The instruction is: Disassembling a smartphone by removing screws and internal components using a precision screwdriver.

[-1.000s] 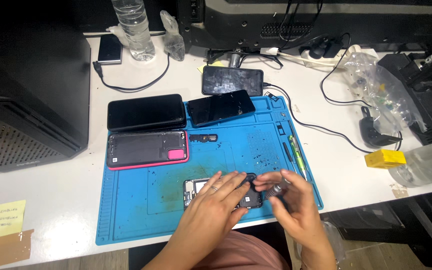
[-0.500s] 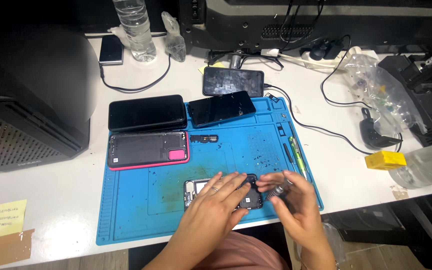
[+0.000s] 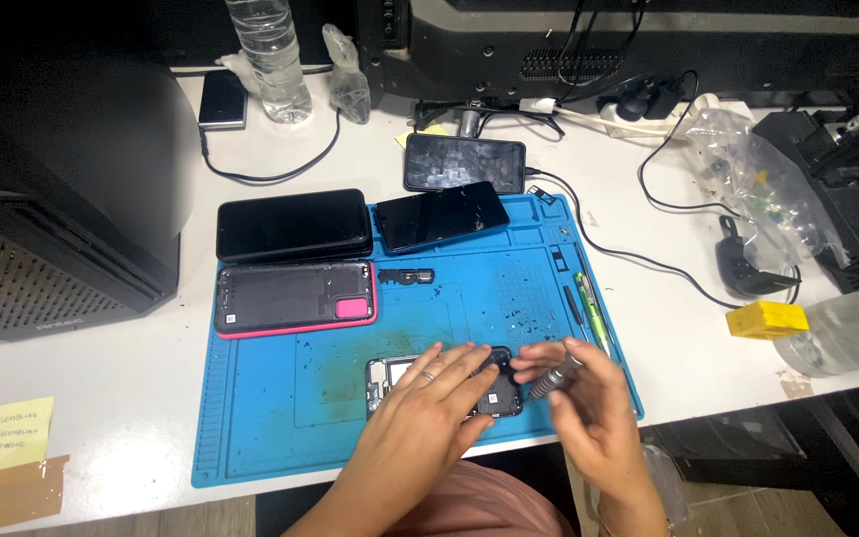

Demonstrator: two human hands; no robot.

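The right hand (image 3: 589, 408) is closed around a small metal screwdriver (image 3: 552, 379), holding it between thumb and fingers; its tip points toward the upper right corner of an opened phone (image 3: 446, 384). The left hand (image 3: 428, 410) lies flat on this opened phone with fingers spread, pressing it down and grasping nothing; a ring is visible on one finger. The opened phone rests near the front edge of a blue work mat (image 3: 270, 418), partly covered by the left hand, so its inner parts show only at the left end and near the dark camera corner.

Farther up on the mat lies a phone back cover with pink edge (image 3: 295, 298); just beside it to the right is a small dark part (image 3: 406, 275). Above these, a black phone (image 3: 293, 225) sits half on the mat and half on the white table (image 3: 101, 398); a second dark phone (image 3: 441, 216) lies tilted at the mat's top. A green tool (image 3: 592, 306) lies along the right side of the mat. Off the mat, a yellow block (image 3: 767, 319) stands to the right, and a yellow paper note (image 3: 10, 435) at the front left.
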